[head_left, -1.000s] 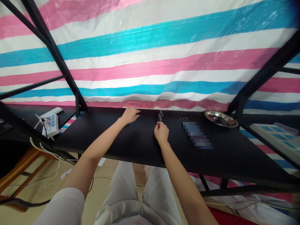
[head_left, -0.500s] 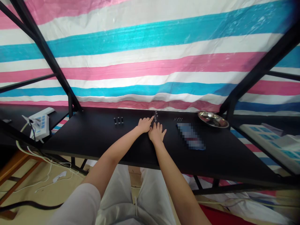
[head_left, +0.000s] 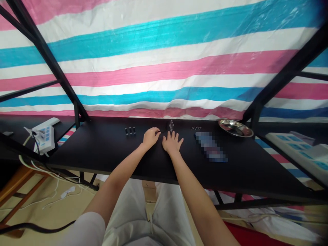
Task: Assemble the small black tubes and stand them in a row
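Note:
My left hand [head_left: 151, 137] is over the black table with its fingers drawn together. A small dark bit shows at its fingertips, too small to name. My right hand [head_left: 172, 142] lies flat with its fingers spread, just in front of a cluster of small greyish metallic pieces [head_left: 171, 125]. To the left of both hands, three short black cylinders with pale ends [head_left: 130, 131] are lined up side by side. Several tiny silvery pieces [head_left: 196, 128] form a row to the right of the cluster.
A blurred-out blue flat object [head_left: 211, 147] lies right of my hands. Beyond it a round shiny metal dish [head_left: 235, 128] rests near the frame post. The black tabletop [head_left: 102, 150] ends at a striped sheet [head_left: 164, 78]. White power strips [head_left: 46, 136] sit at far left.
My left hand has drawn back from the cluster to the left, its outstretched index finger now curled in. My right hand stays flat in about the same place.

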A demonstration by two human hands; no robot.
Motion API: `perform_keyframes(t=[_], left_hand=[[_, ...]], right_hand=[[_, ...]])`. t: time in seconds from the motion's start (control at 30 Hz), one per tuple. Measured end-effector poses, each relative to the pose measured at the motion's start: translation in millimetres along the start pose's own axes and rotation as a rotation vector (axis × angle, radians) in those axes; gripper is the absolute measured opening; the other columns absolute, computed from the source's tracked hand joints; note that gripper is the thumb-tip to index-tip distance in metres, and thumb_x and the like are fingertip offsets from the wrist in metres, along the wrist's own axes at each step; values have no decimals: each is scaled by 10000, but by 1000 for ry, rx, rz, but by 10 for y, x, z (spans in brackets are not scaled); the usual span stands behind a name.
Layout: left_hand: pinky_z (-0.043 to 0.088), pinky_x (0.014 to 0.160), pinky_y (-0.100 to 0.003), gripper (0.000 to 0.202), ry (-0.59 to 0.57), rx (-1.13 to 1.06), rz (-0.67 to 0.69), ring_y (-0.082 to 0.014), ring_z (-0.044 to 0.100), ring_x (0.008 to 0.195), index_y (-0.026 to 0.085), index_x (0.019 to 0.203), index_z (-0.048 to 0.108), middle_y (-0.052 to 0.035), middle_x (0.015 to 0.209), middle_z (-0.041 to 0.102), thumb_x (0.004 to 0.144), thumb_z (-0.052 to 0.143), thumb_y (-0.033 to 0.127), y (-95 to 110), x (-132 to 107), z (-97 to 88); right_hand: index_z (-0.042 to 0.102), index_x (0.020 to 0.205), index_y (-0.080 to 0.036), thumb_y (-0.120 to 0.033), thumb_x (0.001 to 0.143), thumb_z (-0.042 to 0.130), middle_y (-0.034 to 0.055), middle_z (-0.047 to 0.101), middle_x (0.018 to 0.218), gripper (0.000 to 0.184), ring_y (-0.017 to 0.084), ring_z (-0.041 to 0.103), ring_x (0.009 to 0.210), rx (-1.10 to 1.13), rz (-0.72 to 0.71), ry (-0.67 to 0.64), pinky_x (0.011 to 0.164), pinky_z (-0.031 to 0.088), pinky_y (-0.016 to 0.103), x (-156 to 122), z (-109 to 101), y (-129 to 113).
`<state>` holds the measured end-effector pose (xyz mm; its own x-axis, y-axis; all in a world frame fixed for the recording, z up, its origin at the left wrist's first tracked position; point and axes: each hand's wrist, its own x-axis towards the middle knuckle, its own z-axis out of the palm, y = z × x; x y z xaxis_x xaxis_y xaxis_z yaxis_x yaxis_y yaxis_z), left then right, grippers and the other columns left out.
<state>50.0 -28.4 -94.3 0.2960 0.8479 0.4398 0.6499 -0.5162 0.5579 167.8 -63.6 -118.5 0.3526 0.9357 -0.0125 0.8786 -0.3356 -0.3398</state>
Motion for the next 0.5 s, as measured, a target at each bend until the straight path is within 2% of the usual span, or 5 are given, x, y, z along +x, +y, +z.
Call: perform_keyframes(t=[0.1,0.23,0.5], left_hand=[[453,680,-257,137,69,-98,-61,-122,556,652,183,874,626,-23,826,653,782,556,258,-76,-179,-105],[457,652,-251,134,120,-196,-120,-113,556,628,180,851,629,-21,803,655,767,567,266,-162,-353,-152],[465,637,-255,139,192,-338,-248,-114,551,610,168,814,634,-34,785,658,742,587,277,-202,-461,-169]], right_hand=[[246,1414,-158,-423,890,208,98,167,1489,588,317,77,1360,-2,3,8,1050,26,572,55,4,-3],[254,1411,-157,-449,883,206,100,175,1487,606,322,82,1358,2,-16,15,1047,22,576,131,26,9],[222,1419,-150,-472,886,163,90,165,1491,626,302,75,1360,-20,-28,-5,1047,28,580,187,50,32]])
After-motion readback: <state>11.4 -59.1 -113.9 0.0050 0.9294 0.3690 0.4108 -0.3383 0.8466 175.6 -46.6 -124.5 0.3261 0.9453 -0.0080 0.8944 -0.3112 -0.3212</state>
